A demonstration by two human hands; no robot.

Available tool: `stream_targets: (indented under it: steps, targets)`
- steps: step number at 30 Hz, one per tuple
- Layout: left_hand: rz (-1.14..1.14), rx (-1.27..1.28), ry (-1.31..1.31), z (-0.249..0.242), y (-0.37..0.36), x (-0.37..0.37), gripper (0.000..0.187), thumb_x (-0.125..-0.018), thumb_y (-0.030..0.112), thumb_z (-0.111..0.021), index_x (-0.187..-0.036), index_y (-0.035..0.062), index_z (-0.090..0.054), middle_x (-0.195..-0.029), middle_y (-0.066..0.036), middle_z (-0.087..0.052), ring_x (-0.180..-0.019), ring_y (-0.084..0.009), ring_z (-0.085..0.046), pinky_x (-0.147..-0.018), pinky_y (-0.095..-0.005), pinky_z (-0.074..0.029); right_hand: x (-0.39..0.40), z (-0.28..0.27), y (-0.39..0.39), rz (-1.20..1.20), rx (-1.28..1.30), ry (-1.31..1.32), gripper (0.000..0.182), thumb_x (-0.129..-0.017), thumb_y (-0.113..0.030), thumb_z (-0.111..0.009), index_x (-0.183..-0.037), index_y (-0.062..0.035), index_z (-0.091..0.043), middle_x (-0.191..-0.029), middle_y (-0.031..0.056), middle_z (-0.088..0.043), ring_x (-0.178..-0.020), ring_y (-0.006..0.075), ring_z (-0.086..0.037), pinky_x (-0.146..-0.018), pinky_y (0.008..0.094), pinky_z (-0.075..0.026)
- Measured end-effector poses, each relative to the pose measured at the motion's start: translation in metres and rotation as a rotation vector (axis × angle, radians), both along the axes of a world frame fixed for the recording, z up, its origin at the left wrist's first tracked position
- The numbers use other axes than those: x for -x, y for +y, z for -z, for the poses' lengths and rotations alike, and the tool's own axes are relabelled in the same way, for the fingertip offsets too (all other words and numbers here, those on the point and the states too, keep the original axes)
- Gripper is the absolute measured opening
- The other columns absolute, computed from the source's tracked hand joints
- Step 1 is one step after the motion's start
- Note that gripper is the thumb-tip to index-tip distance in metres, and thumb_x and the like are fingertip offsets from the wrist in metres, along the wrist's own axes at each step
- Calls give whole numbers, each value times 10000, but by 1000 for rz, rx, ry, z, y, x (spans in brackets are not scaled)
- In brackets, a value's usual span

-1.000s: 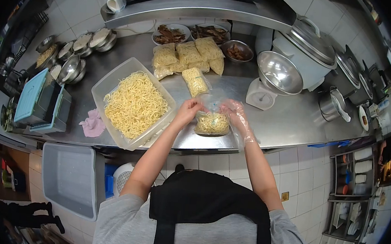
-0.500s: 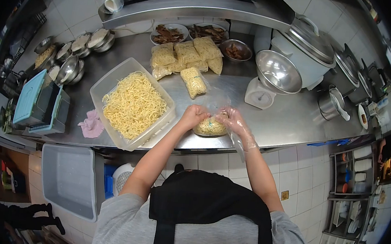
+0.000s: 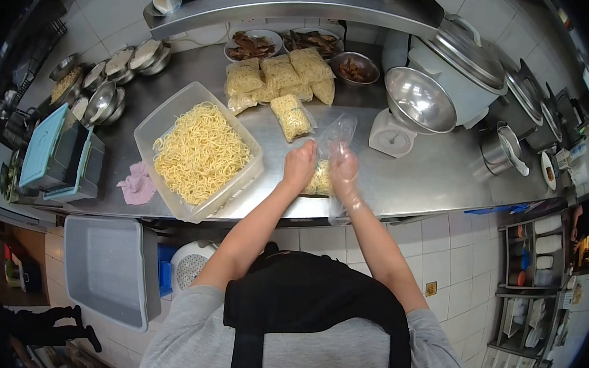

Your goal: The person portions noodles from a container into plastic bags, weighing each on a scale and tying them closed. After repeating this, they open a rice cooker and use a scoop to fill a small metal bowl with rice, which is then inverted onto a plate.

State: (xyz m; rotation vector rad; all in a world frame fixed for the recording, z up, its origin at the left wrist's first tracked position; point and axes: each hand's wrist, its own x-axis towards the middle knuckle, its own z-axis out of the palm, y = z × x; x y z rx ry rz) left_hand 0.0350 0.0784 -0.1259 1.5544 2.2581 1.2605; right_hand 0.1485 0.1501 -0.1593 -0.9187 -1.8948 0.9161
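Note:
At the counter's front edge, a clear plastic bag of noodles (image 3: 319, 180) stands between my two hands. My left hand (image 3: 300, 165) is closed around the bag's upper part on its left side. On the right, my right hand (image 3: 344, 173), in a clear plastic glove, is closed on the bag's top. Loose yellow noodles (image 3: 203, 152) fill a translucent tub (image 3: 258, 167) to the left. Just behind my left hand lies a filled noodle bag (image 3: 291, 117), and more filled bags (image 3: 280, 74) are piled behind it.
A scale (image 3: 391, 136) carries a steel bowl (image 3: 420, 100) at right. Plates of brown dried food (image 3: 253, 45) stand at the back. A pink cloth (image 3: 137, 185) lies left of the tub. A grey bin (image 3: 104, 273) is below the counter, and a person's legs (image 3: 55, 326) show at lower left.
Both hands have moved closer together and up the bag, turning upright. The bag's loose plastic now rises between and above them. The view has shifted slightly.

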Motion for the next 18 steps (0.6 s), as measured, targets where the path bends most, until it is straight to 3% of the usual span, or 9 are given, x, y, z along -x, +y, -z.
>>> stream_targets:
  steps: [1, 4, 5, 7, 10, 12, 14, 16, 18]
  targets:
    - [28, -51, -43, 0, 4, 5, 239, -871, 192, -491, -723, 7, -526, -680, -243, -564, -668, -411, -561, -607, -477, -424, 0, -8, 8, -102, 365, 31, 298, -846, -245, -579, -1041, -19, -581, -897, 47, -615, -845, 152, -571, -727, 284, -448]
    - [155, -60, -52, 9, 4, 22, 229, -884, 200, -481, -802, 11, -581, -667, -202, -593, -629, -345, -587, -597, -405, -457, -15, -52, 14, -314, 621, 413, 267, -856, -250, -590, -974, -11, -597, -802, 19, -602, -715, 88, -553, -633, 242, -450]
    - [158, -54, -56, 14, 3, 25, 229, -884, 200, -481, -802, 11, -581, -667, -202, -593, -629, -345, -587, -597, -405, -457, -21, -73, 16, -319, 498, 268, 206, -854, -189, -588, -914, 7, -605, -766, 9, -588, -672, 83, -542, -593, 234, -451]
    - [421, -77, -557, 11, 5, 30, 205, -828, 188, -561, -866, -9, -606, -707, -88, -643, -638, -211, -609, -621, -330, -471, -25, -75, 30, -370, 473, 187, 202, -847, -189, -587, -864, 10, -613, -728, 9, -587, -658, 88, -536, -593, 247, -445]
    - [484, 23, -653, -11, 9, 27, 222, -746, 151, -623, -867, -35, -617, -774, -15, -652, -680, -126, -597, -636, -297, -472, -21, -79, 37, -409, 357, 16, 184, -827, -160, -586, -790, 17, -615, -678, 56, -607, -630, 121, -544, -596, 293, -440]
    - [445, 75, -648, -12, 15, 14, 233, -685, 178, -653, -815, -13, -630, -745, -53, -651, -690, -145, -604, -648, -296, -461, -16, -86, 30, -320, 51, -133, 159, -822, -138, -567, -797, 15, -603, -661, 112, -607, -605, 153, -547, -589, 308, -433]
    - [404, 132, -642, -22, 15, 1, 244, -623, 206, -682, -764, 10, -643, -716, -92, -650, -700, -165, -610, -659, -295, -449, -11, -79, 24, -347, 116, -122, 181, -837, -153, -561, -778, 18, -574, -659, 56, -575, -613, 119, -518, -573, 288, -422]
    - [250, 315, -185, -30, 13, -7, 294, -579, 261, -693, -746, 23, -654, -764, -152, -655, -767, -272, -627, -714, -384, -442, -11, -75, 21, -370, 185, -108, 211, -852, -167, -556, -759, 22, -546, -658, 1, -543, -621, 85, -489, -558, 267, -412]
    - [228, 293, -214, -14, 15, -6, 316, -556, 300, -687, -753, 54, -662, -790, -183, -646, -802, -345, -611, -771, -459, -407, -13, -73, 18, -345, -50, -256, 204, -858, -173, -522, -804, 13, -585, -651, 83, -580, -578, 150, -508, -566, 306, -410]
